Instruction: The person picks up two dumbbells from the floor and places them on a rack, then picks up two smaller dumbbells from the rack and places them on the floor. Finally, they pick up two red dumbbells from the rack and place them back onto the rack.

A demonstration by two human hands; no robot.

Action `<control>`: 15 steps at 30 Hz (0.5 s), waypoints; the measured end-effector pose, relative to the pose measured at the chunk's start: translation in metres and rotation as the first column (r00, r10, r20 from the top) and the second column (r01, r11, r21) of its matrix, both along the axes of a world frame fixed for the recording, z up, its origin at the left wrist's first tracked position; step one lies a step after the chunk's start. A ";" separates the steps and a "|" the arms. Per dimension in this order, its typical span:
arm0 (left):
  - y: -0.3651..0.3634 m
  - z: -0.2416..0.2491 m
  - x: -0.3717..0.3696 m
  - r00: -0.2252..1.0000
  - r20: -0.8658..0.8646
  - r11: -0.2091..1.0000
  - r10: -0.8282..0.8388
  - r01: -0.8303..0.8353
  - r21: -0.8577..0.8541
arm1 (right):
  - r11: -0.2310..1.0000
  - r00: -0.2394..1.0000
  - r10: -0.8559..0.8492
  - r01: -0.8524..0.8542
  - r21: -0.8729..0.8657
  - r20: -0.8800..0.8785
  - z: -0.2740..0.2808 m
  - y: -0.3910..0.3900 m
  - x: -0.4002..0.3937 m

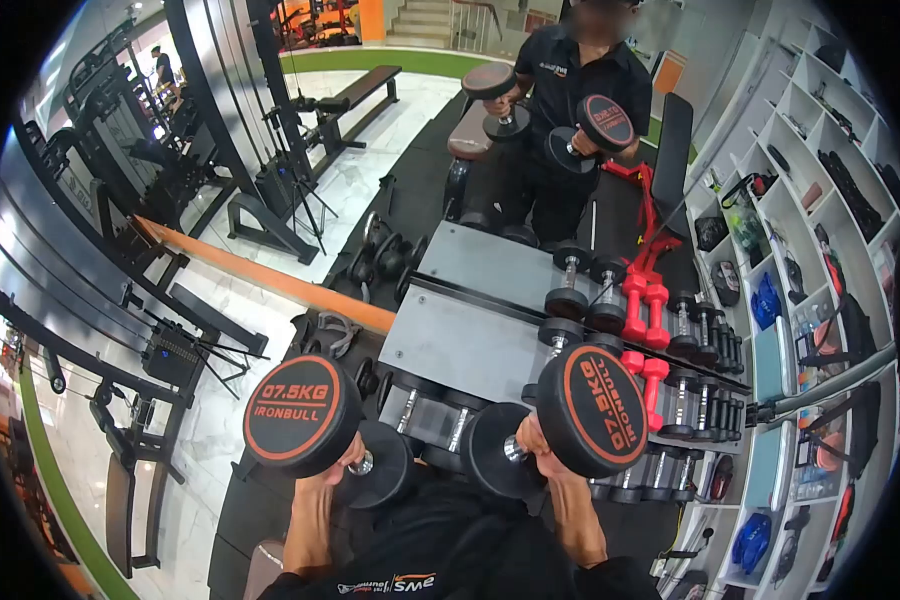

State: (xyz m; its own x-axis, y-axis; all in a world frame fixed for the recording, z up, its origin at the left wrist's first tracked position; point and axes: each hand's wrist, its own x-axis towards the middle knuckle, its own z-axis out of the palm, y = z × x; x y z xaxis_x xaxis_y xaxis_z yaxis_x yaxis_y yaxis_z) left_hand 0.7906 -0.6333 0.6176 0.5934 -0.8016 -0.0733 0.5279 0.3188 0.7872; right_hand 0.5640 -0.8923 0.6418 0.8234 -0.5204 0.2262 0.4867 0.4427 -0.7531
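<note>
Two dumbbells (302, 411), grey rack (450, 345), mirror (410, 170)

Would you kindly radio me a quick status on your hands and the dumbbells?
Left hand gripping left dumbbell. Right hand gripping right dumbbell. Both marked 07.5KG, held up in front. Dumbbell rack ahead.

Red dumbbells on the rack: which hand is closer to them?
Right. The right hand, gripping a black dumbbell, is left of and below the red dumbbells in view; the left hand, gripping a matching dumbbell, is much farther left.
</note>
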 end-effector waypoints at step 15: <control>-0.038 -0.029 0.116 0.997 0.074 1.000 0.004 -0.006 0.027 | 0.955 0.916 -0.224 0.275 0.113 -0.333 -0.091 -0.040 0.095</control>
State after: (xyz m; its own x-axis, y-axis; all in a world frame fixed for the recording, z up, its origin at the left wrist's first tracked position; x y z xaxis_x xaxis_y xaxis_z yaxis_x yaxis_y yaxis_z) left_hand 0.9067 -0.6714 0.5883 0.6023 -0.7966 -0.0511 0.4667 0.2994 0.8322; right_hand 0.6592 -0.9326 0.5507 0.6774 -0.7255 -0.1213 0.3470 0.4607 -0.8169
